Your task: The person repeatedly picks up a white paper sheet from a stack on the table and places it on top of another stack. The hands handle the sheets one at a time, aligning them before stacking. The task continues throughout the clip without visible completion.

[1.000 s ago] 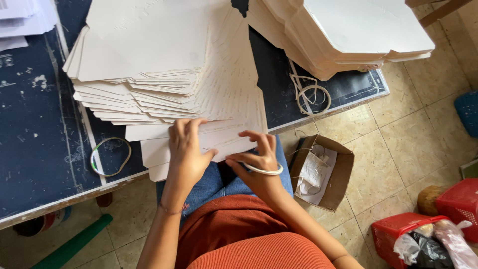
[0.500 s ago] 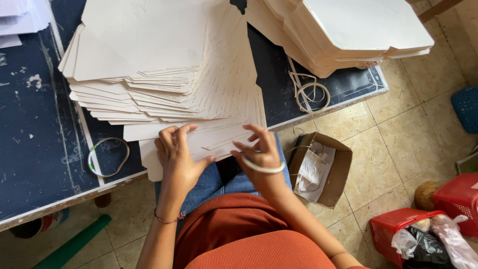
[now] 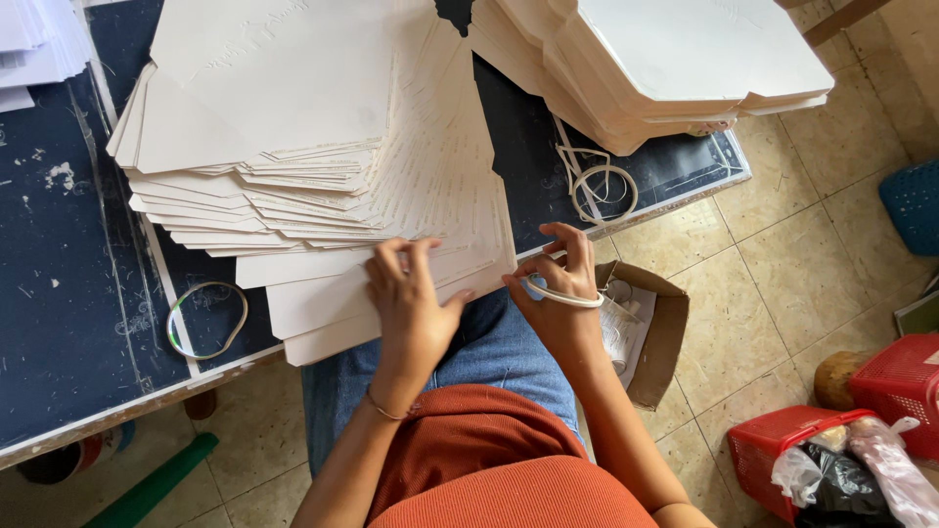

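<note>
A large fanned stack of flat white cardboard sheets (image 3: 323, 166) lies on a dark blue table (image 3: 68, 323). My left hand (image 3: 411, 303) rests on the nearest sheets at the stack's front edge, fingers curled over them. My right hand (image 3: 558, 288) pinches the front right corner of the same sheets, and a white rubber band (image 3: 562, 295) is looped around its fingers. Both hands are over my lap, just off the table's edge.
A second pile of folded white cardboard (image 3: 665, 68) sits at the table's far right, with loose rubber bands (image 3: 597, 181) beside it. Another band (image 3: 205, 318) lies left. A brown cardboard box (image 3: 660, 332) and red baskets (image 3: 812, 460) stand on the tiled floor.
My left hand has slid from the sheets' left part toward the right, closer to my right hand. The right hand stays at the corner with the band on it.
</note>
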